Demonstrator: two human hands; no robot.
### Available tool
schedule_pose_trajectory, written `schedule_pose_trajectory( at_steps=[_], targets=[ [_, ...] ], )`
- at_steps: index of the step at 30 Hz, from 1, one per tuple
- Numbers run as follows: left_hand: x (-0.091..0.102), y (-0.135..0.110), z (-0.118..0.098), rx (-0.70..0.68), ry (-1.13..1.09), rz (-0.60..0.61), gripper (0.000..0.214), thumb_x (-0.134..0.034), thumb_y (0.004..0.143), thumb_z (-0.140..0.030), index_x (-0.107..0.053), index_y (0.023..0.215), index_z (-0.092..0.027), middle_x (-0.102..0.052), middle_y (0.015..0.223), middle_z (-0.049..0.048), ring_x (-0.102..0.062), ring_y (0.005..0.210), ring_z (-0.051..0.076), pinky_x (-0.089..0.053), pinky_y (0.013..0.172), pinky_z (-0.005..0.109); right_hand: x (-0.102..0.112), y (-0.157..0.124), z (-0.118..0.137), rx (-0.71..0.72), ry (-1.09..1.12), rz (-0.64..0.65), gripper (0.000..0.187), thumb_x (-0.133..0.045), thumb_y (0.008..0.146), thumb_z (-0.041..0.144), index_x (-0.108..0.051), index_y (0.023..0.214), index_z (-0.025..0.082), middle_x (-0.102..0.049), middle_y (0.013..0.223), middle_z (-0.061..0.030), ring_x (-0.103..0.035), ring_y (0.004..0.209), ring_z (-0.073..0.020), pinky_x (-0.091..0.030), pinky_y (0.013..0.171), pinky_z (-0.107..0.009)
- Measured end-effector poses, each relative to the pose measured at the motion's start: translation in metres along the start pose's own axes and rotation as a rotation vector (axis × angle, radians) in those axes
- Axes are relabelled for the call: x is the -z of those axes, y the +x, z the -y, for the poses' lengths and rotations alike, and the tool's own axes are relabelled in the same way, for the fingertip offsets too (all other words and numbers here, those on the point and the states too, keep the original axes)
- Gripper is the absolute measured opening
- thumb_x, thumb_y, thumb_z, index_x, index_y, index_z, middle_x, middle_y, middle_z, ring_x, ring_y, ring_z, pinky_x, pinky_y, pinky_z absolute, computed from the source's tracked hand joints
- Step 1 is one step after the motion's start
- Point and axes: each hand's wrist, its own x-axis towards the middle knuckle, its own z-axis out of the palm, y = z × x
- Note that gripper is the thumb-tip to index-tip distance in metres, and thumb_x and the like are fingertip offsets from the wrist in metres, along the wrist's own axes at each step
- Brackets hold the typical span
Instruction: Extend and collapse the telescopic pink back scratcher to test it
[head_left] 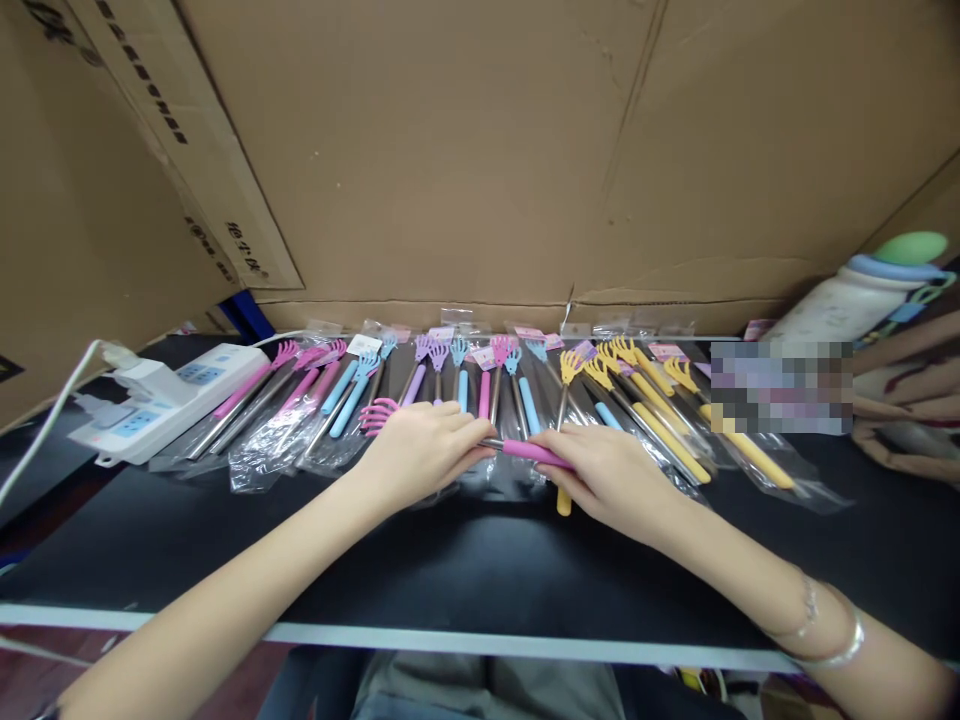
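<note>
A pink back scratcher (525, 452) lies crosswise in two hands, raised over the middle of the bench (480, 580). The left hand (420, 445) has its fingers curled around the metal rod near the claw; the right hand (611, 475) has its fingers closed around the pink handle. A yellow back scratcher (570, 368) runs beneath, just beside the right hand. The bench top is black with a pale front edge, and tall brown cardboard (450, 150) walls it in at the back and left. Along the rear lies one row of other back scratchers, many in clear plastic: at least four pink (285, 352), five blue (349, 405), two purple (422, 348) and four more yellow (671, 440), though overlaps make exact counts uncertain. One white power strip (217, 370) sits at the left end, one pale bottle (832, 305) leans at the right, and two bracelets (851, 645) circle the right forearm.
</note>
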Motion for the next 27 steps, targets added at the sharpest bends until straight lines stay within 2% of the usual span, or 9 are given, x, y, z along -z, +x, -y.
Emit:
schedule_pose_trajectory(
  at_steps=[4, 7, 9, 13, 15, 19, 23, 25, 27],
  targets=[
    [0.006, 0.002, 0.001, -0.01, 0.098, -0.126, 0.019, -0.048, 0.092, -0.029, -0.06, 0.103, -0.021, -0.068, 0.086, 0.0016, -0.058, 0.084, 0.018, -0.039, 0.071, 0.031, -0.003, -0.001, 0.002, -0.119, 0.093, 0.022, 0.024, -0.037, 0.095, 0.034, -0.056, 0.1, 0.02, -0.066, 0.076, -0.0023, -0.059, 0.063, -0.0151, -0.034, 0.055, -0.024],
    [0.01, -0.001, 0.005, 0.019, 0.172, -0.265, 0.023, -0.053, 0.089, -0.026, -0.058, 0.111, -0.024, -0.067, 0.108, 0.0015, -0.054, 0.104, 0.022, -0.036, 0.091, 0.037, -0.002, -0.003, -0.002, -0.215, 0.197, 0.034, 0.026, -0.035, 0.095, 0.037, -0.053, 0.106, 0.021, -0.062, 0.07, 0.0002, -0.055, 0.057, -0.0139, -0.033, 0.054, -0.024],
    [0.012, -0.003, 0.01, 0.055, 0.185, -0.359, 0.024, -0.056, 0.086, -0.024, -0.059, 0.11, -0.026, -0.066, 0.111, 0.0004, -0.052, 0.107, 0.022, -0.035, 0.093, 0.038, 0.0, -0.003, -0.004, -0.253, 0.322, 0.044, 0.027, -0.034, 0.095, 0.04, -0.052, 0.105, 0.021, -0.058, 0.068, 0.0014, -0.052, 0.057, -0.0131, -0.033, 0.055, -0.024],
    [0.014, -0.005, 0.018, 0.154, 0.174, -0.505, 0.021, -0.059, 0.083, -0.023, -0.062, 0.103, -0.029, -0.066, 0.104, 0.0007, -0.053, 0.104, 0.022, -0.038, 0.089, 0.038, 0.005, -0.002, -0.003, -0.291, 0.562, 0.034, 0.03, -0.034, 0.095, 0.043, -0.052, 0.104, 0.021, -0.049, 0.069, 0.0026, -0.046, 0.06, -0.0117, -0.034, 0.057, -0.023],
    [0.013, -0.005, 0.022, 0.164, 0.191, -0.501, 0.025, -0.059, 0.083, -0.024, -0.061, 0.107, -0.029, -0.065, 0.108, 0.0018, -0.051, 0.109, 0.024, -0.036, 0.092, 0.041, 0.008, -0.002, -0.002, -0.302, 0.624, 0.05, 0.032, -0.035, 0.094, 0.045, -0.054, 0.101, 0.02, -0.046, 0.069, 0.0027, -0.043, 0.061, -0.0115, -0.032, 0.056, -0.023],
    [0.007, -0.003, 0.024, 0.096, 0.209, -0.353, 0.028, -0.056, 0.086, -0.027, -0.058, 0.114, -0.029, -0.064, 0.115, 0.0004, -0.049, 0.115, 0.024, -0.03, 0.1, 0.043, 0.01, -0.003, -0.002, -0.305, 0.715, 0.128, 0.037, -0.036, 0.093, 0.049, -0.057, 0.097, 0.019, -0.043, 0.069, 0.0024, -0.04, 0.061, -0.0108, -0.031, 0.056, -0.022],
    [0.003, -0.003, 0.023, 0.046, 0.214, -0.229, 0.016, -0.051, 0.09, -0.024, -0.062, 0.1, -0.026, -0.069, 0.088, -0.003, -0.06, 0.089, 0.017, -0.03, 0.099, 0.041, 0.009, -0.005, -0.004, -0.304, 0.804, 0.19, 0.039, -0.036, 0.093, 0.049, -0.058, 0.109, 0.021, -0.043, 0.071, 0.0026, -0.04, 0.062, -0.0096, -0.032, 0.056, -0.021],
    [0.003, -0.003, 0.023, 0.015, 0.241, -0.193, 0.015, -0.05, 0.09, -0.021, -0.063, 0.096, -0.025, -0.067, 0.074, -0.0039, -0.059, 0.075, 0.015, -0.034, 0.094, 0.038, 0.01, -0.004, -0.004, -0.301, 0.799, 0.203, 0.04, -0.036, 0.093, 0.05, -0.058, 0.112, 0.022, -0.043, 0.07, 0.003, -0.039, 0.061, -0.0093, -0.031, 0.056, -0.021],
    [0.003, -0.002, 0.023, -0.027, 0.282, -0.183, 0.016, -0.05, 0.09, -0.018, -0.064, 0.094, -0.024, -0.064, 0.067, -0.004, -0.057, 0.07, 0.014, -0.036, 0.091, 0.036, 0.012, -0.004, -0.004, -0.293, 0.743, 0.188, 0.04, -0.037, 0.093, 0.05, -0.06, 0.111, 0.022, -0.045, 0.069, 0.0028, -0.04, 0.06, -0.0096, -0.03, 0.055, -0.021]
  ],
)
